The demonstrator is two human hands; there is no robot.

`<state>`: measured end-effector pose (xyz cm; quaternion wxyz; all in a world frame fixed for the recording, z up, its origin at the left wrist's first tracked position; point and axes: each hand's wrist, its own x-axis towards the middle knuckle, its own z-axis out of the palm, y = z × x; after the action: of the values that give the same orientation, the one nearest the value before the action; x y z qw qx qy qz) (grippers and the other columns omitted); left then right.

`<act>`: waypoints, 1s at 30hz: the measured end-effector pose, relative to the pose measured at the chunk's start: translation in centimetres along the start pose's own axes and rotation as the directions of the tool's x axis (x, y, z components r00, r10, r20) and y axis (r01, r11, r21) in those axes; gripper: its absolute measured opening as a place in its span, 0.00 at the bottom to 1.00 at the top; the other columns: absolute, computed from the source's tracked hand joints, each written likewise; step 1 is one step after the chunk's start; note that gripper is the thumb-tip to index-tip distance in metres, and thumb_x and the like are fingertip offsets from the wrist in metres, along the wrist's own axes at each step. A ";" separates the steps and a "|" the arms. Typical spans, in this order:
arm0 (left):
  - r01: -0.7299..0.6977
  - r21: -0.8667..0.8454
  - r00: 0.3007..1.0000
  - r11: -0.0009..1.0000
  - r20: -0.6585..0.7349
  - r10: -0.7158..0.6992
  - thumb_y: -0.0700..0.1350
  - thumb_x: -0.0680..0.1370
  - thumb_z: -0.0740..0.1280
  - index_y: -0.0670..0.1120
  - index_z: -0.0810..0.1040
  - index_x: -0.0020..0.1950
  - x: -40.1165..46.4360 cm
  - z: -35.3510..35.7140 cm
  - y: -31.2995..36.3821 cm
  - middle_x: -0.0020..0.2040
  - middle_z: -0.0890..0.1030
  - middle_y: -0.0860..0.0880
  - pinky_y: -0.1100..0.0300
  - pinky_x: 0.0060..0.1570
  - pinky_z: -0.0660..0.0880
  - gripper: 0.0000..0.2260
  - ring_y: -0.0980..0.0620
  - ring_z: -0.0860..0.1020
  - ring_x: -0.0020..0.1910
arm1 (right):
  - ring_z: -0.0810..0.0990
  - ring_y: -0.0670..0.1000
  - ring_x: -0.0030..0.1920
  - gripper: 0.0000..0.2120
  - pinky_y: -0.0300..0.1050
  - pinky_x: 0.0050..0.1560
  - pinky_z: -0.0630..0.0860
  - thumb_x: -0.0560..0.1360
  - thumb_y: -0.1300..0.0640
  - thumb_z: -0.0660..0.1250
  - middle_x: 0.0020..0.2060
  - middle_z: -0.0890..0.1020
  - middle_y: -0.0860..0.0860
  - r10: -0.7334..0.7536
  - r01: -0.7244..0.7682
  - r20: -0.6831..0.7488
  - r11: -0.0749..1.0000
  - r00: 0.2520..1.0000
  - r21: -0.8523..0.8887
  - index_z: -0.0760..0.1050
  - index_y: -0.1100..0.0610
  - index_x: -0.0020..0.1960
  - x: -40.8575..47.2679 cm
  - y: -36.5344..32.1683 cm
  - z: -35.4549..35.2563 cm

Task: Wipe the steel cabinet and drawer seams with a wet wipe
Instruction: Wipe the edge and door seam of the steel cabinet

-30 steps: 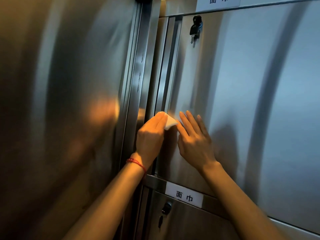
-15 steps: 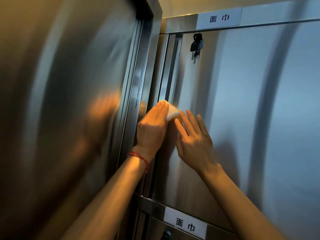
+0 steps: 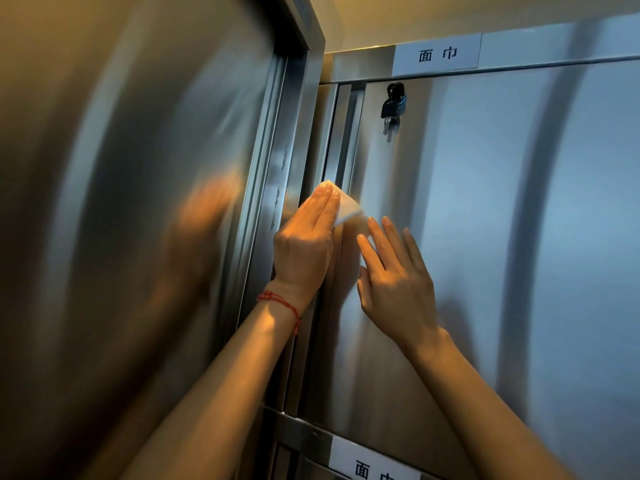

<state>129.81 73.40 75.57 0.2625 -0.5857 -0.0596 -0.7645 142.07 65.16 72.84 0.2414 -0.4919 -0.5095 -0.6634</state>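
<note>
Her left hand pressed the wet wipe flat-fingered midway up the door seam; right hand lay released; upper stretch seemingly left.

— Where does the wet wipe sit?
— On the vertical seam, under the left hand; the right hand lies at its four o'clock, flat on the drawer front.
— And the key?
— At twelve o'clock, below the label.
</note>
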 end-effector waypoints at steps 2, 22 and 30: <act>-0.013 0.012 1.000 1.000 0.000 0.013 0.29 0.69 0.71 0.33 0.79 0.55 -0.1 0.3 -0.1 0.54 0.80 0.37 0.49 0.53 0.77 0.15 0.41 0.79 0.54 | 0.68 0.60 0.68 0.20 0.59 0.68 0.64 0.73 0.58 0.64 0.65 0.73 0.60 -0.004 0.004 0.007 1.000 1.000 0.006 0.74 0.63 0.64 0.0 0.0 0.0; 0.038 0.088 0.971 0.995 0.233 -0.058 0.25 0.63 0.72 0.30 0.77 0.55 -4.1 1.4 0.3 0.54 0.78 0.32 0.43 0.50 0.76 0.21 0.37 0.79 0.53 | 0.68 0.61 0.68 0.20 0.58 0.69 0.63 0.76 0.57 0.56 0.65 0.73 0.60 0.004 -0.005 0.048 1.000 0.999 0.018 0.75 0.63 0.63 -1.0 -0.3 0.2; 0.051 0.130 0.961 0.990 0.265 -0.084 0.25 0.61 0.74 0.29 0.76 0.56 -3.1 1.7 0.4 0.55 0.78 0.32 0.42 0.51 0.74 0.24 0.36 0.78 0.54 | 0.65 0.60 0.70 0.22 0.57 0.71 0.57 0.73 0.58 0.64 0.67 0.70 0.61 -0.019 0.023 0.087 0.999 0.996 -0.045 0.72 0.64 0.66 -1.2 -0.1 0.7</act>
<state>131.97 74.76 73.15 0.2608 -0.6648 -0.1614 -0.6811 142.80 65.59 71.71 0.2008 -0.5203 -0.5094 -0.6553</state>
